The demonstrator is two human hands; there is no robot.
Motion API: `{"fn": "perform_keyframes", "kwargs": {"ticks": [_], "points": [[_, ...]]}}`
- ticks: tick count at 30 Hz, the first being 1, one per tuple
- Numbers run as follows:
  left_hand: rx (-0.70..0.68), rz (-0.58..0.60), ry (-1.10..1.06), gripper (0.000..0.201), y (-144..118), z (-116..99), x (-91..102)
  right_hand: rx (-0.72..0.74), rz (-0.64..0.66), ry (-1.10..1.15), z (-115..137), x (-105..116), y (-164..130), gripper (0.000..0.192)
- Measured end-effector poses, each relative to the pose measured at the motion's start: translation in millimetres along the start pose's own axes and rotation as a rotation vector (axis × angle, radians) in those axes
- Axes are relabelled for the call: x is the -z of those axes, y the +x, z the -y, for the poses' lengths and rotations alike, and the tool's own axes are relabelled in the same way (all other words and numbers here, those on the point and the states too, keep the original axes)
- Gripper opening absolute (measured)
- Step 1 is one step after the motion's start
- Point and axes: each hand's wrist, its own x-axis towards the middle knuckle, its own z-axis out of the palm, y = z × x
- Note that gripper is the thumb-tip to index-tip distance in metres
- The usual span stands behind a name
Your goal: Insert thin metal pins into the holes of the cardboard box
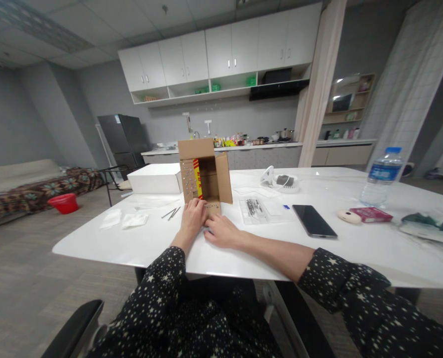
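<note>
An upright cardboard box [210, 176] with its flaps open faces me on the white table. Yellow-and-red tape runs down its left part, and rows of small studs dot the cardboard beside it. At the box's lower front flap, my left hand [194, 215] is closed over the left edge, fingers bent. My right hand [221, 231] rests on the tabletop just to the right, its fingers curled in against the bottom of the same flap. Whatever small thing may be between the right fingertips is hidden. Left of the hands lie several thin metal pieces [174, 213].
A clear plastic case [257, 211] with small dark pieces lies right of the box, near a black phone [314, 221]. Farther right are a water bottle [383, 176] and a pink box [373, 215]. A white box [154, 179] and white packets [135, 221] lie left.
</note>
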Motion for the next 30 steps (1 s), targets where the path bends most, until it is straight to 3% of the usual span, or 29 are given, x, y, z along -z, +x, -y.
{"fn": "perform_keyframes", "kwargs": {"ticks": [30], "points": [[0.158,0.082,-0.003,0.022,-2.5,-0.7,3.2,-0.009,0.008,-0.011,3.6,6.0,-1.0,0.029]]}}
